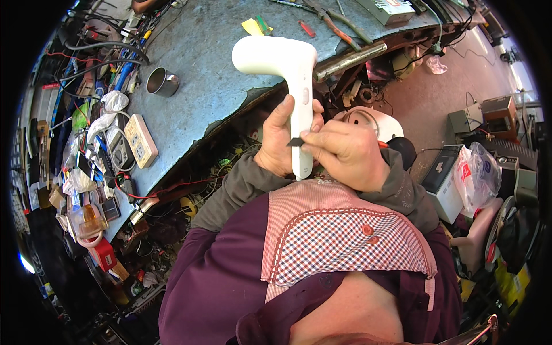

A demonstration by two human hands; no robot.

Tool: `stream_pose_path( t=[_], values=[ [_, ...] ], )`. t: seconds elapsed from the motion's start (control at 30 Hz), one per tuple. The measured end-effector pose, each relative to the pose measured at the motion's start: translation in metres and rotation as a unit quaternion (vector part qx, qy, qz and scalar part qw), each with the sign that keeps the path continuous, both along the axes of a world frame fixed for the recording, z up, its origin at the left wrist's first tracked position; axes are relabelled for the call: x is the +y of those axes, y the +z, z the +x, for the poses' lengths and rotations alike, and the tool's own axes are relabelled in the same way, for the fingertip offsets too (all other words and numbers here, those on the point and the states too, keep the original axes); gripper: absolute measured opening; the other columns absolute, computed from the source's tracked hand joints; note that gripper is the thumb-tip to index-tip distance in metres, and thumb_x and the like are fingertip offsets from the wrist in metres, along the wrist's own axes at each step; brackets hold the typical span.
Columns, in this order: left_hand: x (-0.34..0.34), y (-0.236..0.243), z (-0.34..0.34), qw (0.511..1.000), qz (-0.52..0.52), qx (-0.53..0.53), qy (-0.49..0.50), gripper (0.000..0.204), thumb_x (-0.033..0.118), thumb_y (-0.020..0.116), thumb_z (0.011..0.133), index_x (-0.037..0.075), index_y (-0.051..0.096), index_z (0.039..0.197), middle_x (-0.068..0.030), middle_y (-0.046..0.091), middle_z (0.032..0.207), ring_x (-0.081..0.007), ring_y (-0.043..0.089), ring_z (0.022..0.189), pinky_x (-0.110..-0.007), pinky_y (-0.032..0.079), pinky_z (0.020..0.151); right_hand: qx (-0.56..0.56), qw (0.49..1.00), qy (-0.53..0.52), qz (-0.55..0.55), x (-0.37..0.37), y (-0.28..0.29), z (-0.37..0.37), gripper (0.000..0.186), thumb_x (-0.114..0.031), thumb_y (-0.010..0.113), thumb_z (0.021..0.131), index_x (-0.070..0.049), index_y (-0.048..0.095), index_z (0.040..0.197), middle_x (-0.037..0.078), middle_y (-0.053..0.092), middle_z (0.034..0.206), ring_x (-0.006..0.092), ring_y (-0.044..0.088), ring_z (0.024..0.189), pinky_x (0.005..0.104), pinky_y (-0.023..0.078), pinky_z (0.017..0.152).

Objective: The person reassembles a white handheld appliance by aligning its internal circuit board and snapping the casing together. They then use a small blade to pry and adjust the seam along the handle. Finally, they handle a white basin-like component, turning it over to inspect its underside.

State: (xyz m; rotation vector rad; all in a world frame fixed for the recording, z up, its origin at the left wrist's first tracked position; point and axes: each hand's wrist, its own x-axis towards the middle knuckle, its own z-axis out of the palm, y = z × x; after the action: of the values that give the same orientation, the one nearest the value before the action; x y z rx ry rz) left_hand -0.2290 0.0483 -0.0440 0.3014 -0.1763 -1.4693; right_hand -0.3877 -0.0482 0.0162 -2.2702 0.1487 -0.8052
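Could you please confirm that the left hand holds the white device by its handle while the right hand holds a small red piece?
The head view shows the small piece in the right hand is black, not red; the left hand does hold the white device by its handle.

White all along the L-shaped device, and there's black on the small flat piece! Grey-brown on the sleeves, deep purple on the garment. Now the apron: fine red-and-white stripes, then its pocket in navy, red and white checks, with orange-red buttons! Mottled blue across the bench top, cream on the socket strip, silvery grey on the cup, red on the little box.
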Motion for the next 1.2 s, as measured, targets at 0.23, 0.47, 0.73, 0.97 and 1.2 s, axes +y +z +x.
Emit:
stream_pose_path(
  t=[0.23, 0.47, 0.73, 0.97, 1.2],
  values=[
    [0.002, -0.008, 0.005, 0.999, 0.013, 0.033, 0.003, 0.063, 0.058, 0.057, 0.11, -0.002, 0.066, 0.127, -0.0147, 0.071, 0.097, -0.0237, 0.069, 0.088, -0.036, 0.06, 0.084, -0.008, 0.996, -0.017, 0.083, 0.001, -0.004, 0.003, 0.024, -0.01, 0.087, 0.086, -0.006, 0.084, 0.11, 0.008, 0.07, 0.084, 0.0254, 0.07, 0.069, 0.0361, 0.055, 0.061],
    [0.001, -0.001, 0.0, 0.997, 0.046, 0.022, 0.052, 0.064, 0.059, 0.059, 0.108, -0.002, 0.067, 0.126, -0.0138, 0.072, 0.101, -0.0239, 0.07, 0.091, -0.037, 0.06, 0.087, -0.004, 0.998, -0.056, 0.029, 0.005, 0.0, 0.007, 0.024, -0.011, 0.087, 0.087, -0.006, 0.083, 0.111, 0.008, 0.068, 0.082, 0.0257, 0.07, 0.07, 0.0373, 0.054, 0.06],
    [0.005, 0.005, -0.001, 0.999, 0.037, 0.036, 0.0, 0.063, 0.057, 0.056, 0.11, -0.003, 0.067, 0.125, -0.0143, 0.069, 0.095, -0.0225, 0.067, 0.085, -0.035, 0.058, 0.08, 0.024, 1.0, -0.018, 0.005, -0.004, 0.006, 0.004, 0.025, -0.012, 0.086, 0.086, -0.008, 0.084, 0.111, 0.008, 0.072, 0.086, 0.0265, 0.073, 0.074, 0.0367, 0.056, 0.062],
    [0.004, 0.001, 0.004, 1.0, 0.004, -0.006, 0.016, 0.065, 0.059, 0.056, 0.11, -0.004, 0.067, 0.125, -0.0158, 0.067, 0.089, -0.0218, 0.064, 0.08, -0.034, 0.058, 0.074, 0.007, 0.999, 0.041, 0.014, 0.001, 0.0, 0.003, 0.028, -0.001, 0.087, 0.085, -0.001, 0.083, 0.113, 0.01, 0.073, 0.087, 0.0226, 0.07, 0.073, 0.0331, 0.054, 0.065],
    [0.001, 0.006, 0.0, 0.996, 0.068, 0.014, 0.051, 0.065, 0.061, 0.058, 0.109, -0.002, 0.067, 0.123, -0.0126, 0.069, 0.094, -0.0219, 0.067, 0.084, -0.035, 0.06, 0.079, 0.004, 0.996, -0.038, 0.083, 0.004, -0.006, 0.007, 0.024, -0.01, 0.086, 0.088, -0.006, 0.083, 0.111, 0.009, 0.068, 0.083, 0.0261, 0.069, 0.069, 0.0355, 0.054, 0.061]
  ],
)
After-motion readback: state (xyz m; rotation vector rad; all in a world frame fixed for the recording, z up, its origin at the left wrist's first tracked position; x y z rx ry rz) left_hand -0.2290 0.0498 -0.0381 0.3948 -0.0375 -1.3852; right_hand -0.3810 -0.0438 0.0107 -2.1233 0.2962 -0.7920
